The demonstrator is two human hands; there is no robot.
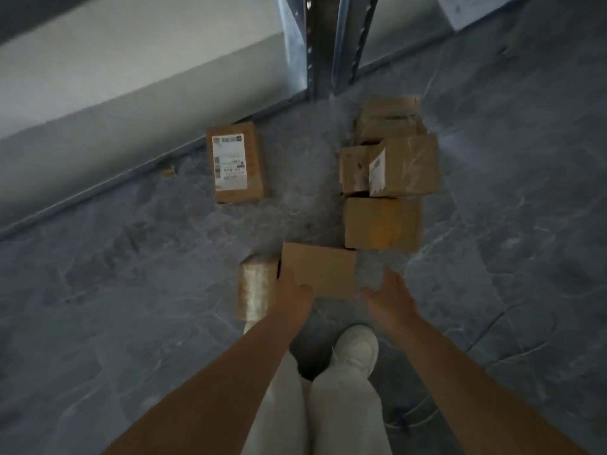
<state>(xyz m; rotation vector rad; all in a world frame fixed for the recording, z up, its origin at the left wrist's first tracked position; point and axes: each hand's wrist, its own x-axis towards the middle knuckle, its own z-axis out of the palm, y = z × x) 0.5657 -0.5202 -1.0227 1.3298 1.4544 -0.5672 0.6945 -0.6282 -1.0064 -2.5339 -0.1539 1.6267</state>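
A plain brown cardboard box [323, 267] is in front of my legs, above the grey floor. My left hand [292, 290] grips its left near corner, thumb on top. My right hand [389, 297] hovers just right of the box with fingers spread and relaxed, apart from the cardboard. A box wrapped in shiny tape [256, 290] lies on the floor beside my left hand, partly hidden by it.
A labelled box [235, 162] lies near the wall. Several more cardboard boxes [391, 169] are piled to the right, below a metal shelving post [323, 44]. My white shoe [356, 349] and light trousers are below. Grey stone floor [131, 274] spreads around.
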